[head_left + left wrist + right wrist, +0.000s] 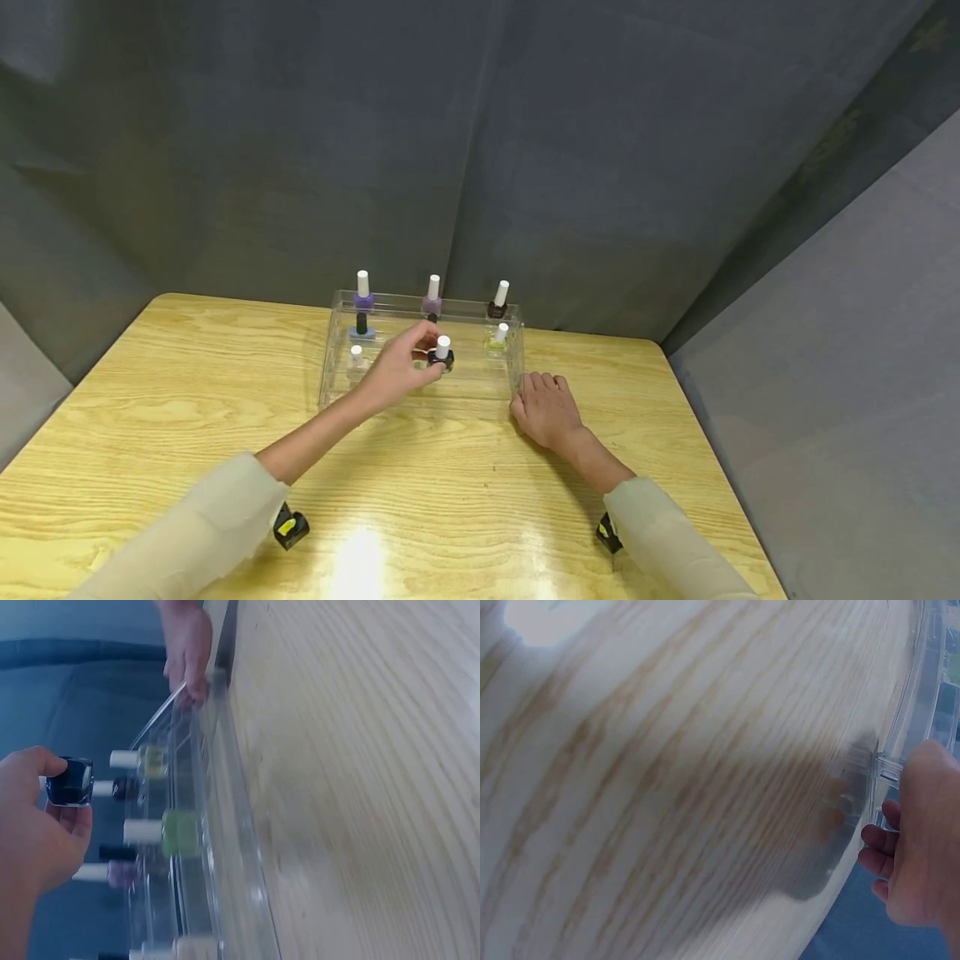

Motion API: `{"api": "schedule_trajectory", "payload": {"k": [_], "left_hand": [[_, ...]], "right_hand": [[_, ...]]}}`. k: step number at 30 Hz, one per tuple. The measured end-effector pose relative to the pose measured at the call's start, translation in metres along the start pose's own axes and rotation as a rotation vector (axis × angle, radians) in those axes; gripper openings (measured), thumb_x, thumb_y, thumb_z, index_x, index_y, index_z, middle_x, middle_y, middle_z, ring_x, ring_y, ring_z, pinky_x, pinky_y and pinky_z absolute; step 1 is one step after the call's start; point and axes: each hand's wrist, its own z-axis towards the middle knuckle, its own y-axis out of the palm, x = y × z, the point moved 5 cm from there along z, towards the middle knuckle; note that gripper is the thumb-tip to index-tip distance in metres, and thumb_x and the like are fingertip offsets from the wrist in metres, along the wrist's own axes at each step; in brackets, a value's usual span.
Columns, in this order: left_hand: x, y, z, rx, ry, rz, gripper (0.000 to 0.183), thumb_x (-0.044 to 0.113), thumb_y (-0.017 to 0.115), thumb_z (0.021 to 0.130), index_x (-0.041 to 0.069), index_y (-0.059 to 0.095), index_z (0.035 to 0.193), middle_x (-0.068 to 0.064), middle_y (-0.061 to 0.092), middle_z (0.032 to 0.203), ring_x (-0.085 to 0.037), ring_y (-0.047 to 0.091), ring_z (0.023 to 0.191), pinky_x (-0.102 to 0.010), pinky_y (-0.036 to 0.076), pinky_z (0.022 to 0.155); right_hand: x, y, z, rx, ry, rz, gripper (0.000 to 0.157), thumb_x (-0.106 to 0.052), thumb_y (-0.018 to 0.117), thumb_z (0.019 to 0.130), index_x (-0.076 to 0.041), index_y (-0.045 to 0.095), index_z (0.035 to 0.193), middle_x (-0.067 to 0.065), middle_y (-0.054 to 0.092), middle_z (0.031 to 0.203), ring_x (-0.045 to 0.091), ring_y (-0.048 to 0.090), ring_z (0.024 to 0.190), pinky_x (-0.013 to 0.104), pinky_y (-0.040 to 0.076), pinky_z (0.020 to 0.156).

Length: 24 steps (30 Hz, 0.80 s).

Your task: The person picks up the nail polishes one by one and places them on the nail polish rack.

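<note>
My left hand (396, 367) pinches a dark nail polish bottle (71, 782) with a white cap, holding it above the middle of a clear tiered rack (480, 385). At the rack's right front corner is my right hand (550, 411), its fingers curled at the clear edge in the right wrist view. A green nail polish bottle (181, 832) stands in the rack, largely behind my left hand in the head view. Beside it on the tiers are a yellow bottle (495, 340), a blue one (362, 332) and a pale one (356, 360).
Along the rack's top tier stand a purple bottle (363, 301), a lilac bottle (432, 305) and a dark bottle (497, 310). The rack sits toward the back of a wooden table (450, 492). Behind hangs a dark grey curtain (300, 167); a grey panel (840, 350) borders the right.
</note>
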Motion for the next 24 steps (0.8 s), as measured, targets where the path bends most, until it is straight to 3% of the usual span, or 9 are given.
{"api": "schedule_trajectory", "payload": {"k": [11,24], "left_hand": [[-0.014,0.046,0.019,-0.011,-0.034,-0.01,0.035,-0.006,0.07,0.084,0.002,0.06,0.116,-0.009,0.065,0.107,-0.025,0.062,0.101,-0.037,0.051,0.092],[-0.039,0.08,0.039,-0.018,-0.062,0.041,0.035,-0.008,0.069,0.085,0.004,0.059,0.116,-0.01,0.065,0.109,-0.025,0.062,0.103,-0.038,0.05,0.093]], "right_hand": [[0.002,0.001,0.002,-0.016,0.015,-0.033,0.029,-0.029,0.034,0.105,-0.009,0.04,0.085,0.007,0.044,0.086,0.031,0.048,0.091,0.05,0.035,0.09],[0.001,0.002,0.001,0.031,0.002,-0.015,0.028,-0.028,0.035,0.103,-0.009,0.041,0.084,0.008,0.046,0.085,0.033,0.05,0.09,0.051,0.036,0.089]]}}
